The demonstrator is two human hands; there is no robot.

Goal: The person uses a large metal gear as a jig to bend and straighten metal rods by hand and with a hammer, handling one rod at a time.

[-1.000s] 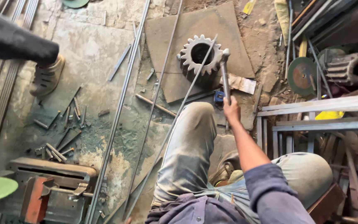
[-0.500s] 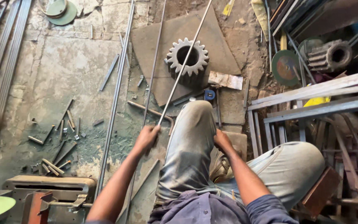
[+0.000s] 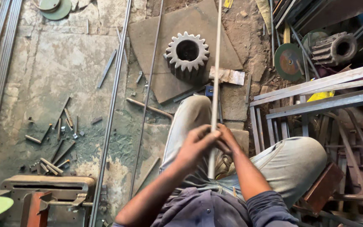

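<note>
Hands meet at one spot on a long, thin, pale steel rod (image 3: 215, 84), which runs straight up the view from the person's lap and over the floor beyond. The left hand (image 3: 196, 147) wraps it from the left, fingers curled over the shaft; the right hand (image 3: 228, 141) closes on it from the other side, touching the left, so the rod is pinned between two grips and kept from swinging. Its lower end drops between the knees, and where it stops is hard to tell.

Under the rod's far stretch stands a heavy grey toothed gear wheel (image 3: 187, 52) on a flat rusty steel plate (image 3: 215, 29), likely serving as a solid block to work on. Two more long thin bars (image 3: 113, 105) lie on the stained concrete floor to the left, beside a scatter of short cut-off rod pieces (image 3: 57, 147). Grey angle-iron lengths (image 3: 316, 90) stack at the right.
</note>
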